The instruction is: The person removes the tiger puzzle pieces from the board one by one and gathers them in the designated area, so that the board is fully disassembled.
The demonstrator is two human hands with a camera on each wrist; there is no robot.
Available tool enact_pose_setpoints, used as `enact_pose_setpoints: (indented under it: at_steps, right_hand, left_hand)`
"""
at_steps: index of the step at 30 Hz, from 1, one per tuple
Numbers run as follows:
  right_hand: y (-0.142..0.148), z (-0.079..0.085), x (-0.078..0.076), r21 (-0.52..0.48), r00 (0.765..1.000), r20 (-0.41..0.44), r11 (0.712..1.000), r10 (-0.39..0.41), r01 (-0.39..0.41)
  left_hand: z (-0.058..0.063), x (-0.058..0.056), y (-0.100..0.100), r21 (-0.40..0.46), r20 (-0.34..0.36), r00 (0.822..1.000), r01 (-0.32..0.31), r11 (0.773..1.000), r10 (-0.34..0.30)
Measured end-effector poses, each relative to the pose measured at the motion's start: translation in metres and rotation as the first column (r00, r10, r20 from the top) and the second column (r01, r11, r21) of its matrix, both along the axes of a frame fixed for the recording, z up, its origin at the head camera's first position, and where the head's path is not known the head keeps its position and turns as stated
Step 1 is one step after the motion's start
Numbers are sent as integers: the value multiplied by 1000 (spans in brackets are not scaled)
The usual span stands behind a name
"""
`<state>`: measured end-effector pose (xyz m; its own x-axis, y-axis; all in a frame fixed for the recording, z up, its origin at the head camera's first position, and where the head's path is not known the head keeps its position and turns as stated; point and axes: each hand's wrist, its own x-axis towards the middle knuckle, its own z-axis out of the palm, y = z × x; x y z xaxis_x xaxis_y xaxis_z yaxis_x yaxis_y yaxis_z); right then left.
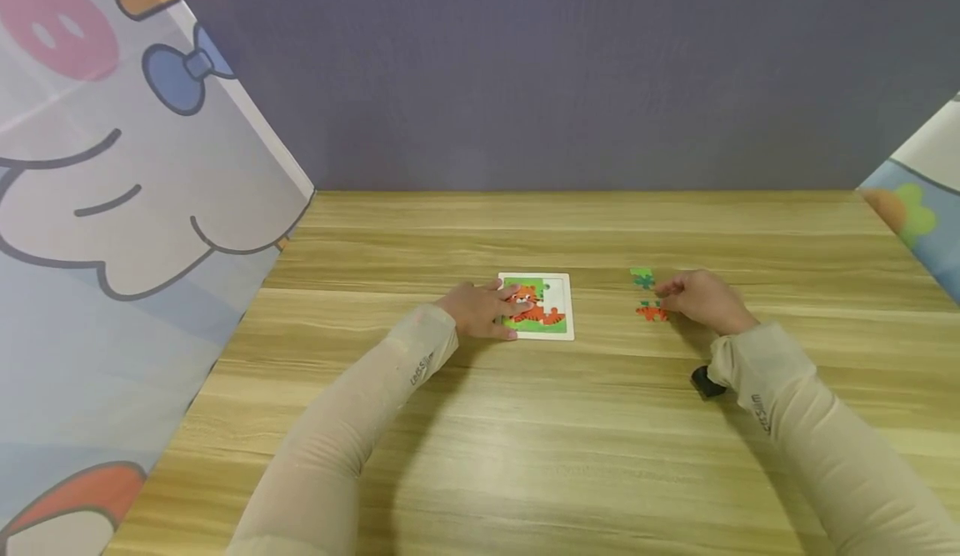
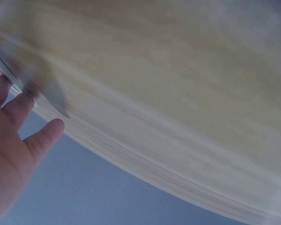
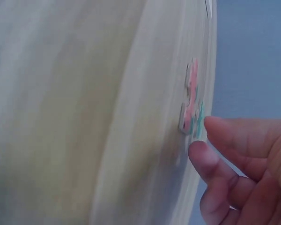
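Observation:
A square tiger jigsaw puzzle (image 1: 558, 333) in a white frame lies on the wooden table, its upper right part showing bare white. Across its left side my left hand (image 1: 480, 310) rests with fingers spread; in the left wrist view, that hand (image 2: 14, 145) shows partly at the edge. To the right lie loose jigsaw pieces: a green piece (image 1: 642, 278) farther back and an orange-and-green piece (image 1: 651, 313) nearer. My right hand (image 1: 705, 299) is beside them. In the right wrist view, thumb and index finger of this hand (image 3: 243, 164) stand apart, close to the orange-and-green piece (image 3: 190, 103).
A grey panel (image 1: 562, 72) rises along the table's back edge. Cartoon-printed walls (image 1: 150, 206) stand at the left and right. A small black device (image 1: 707, 383) sits at the right wrist, below the sleeve.

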<state>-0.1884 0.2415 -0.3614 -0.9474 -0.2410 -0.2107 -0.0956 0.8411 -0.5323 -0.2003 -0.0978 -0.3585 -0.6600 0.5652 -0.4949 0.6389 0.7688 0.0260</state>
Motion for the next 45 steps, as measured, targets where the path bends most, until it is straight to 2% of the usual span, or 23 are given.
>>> enact_pose_setpoints:
  at_steps: [3, 7, 16, 25, 32, 40, 45]
  right_hand:
    - [-5, 1, 0, 15, 998, -53, 999, 31, -30]
    - [-17, 0, 1, -14, 991, -116, 998, 67, -69]
    - [-50, 3, 1, -31, 971, -175, 985, 164, -172]
    - [-73, 5, 0, -21, 961, -177, 976, 211, -218]
    - [-90, 3, 0, -11, 962, -140, 971, 234, -237]
    - [-105, 0, 1, 28, 950, -104, 955, 295, -294]
    - [-109, -1, 3, 46, 949, -86, 953, 303, -300]
  left_hand:
    - [0, -1, 1, -10, -13, 1000, 7, 1000, -7]
    - [-1, -1, 0, -9, -3, 1000, -6, 1000, 6]
    - [-1, -2, 0, -2, -8, 1000, 1, 1000, -1]
    - [-2, -2, 0, -11, -2, 1000, -4, 1000, 4]
    - [-3, -1, 0, -59, -50, 998, 40, 997, -43]
    - [-3, -1, 0, -55, -52, 998, 32, 998, -35]
    - [-4, -1, 0, -61, -56, 998, 30, 998, -33]
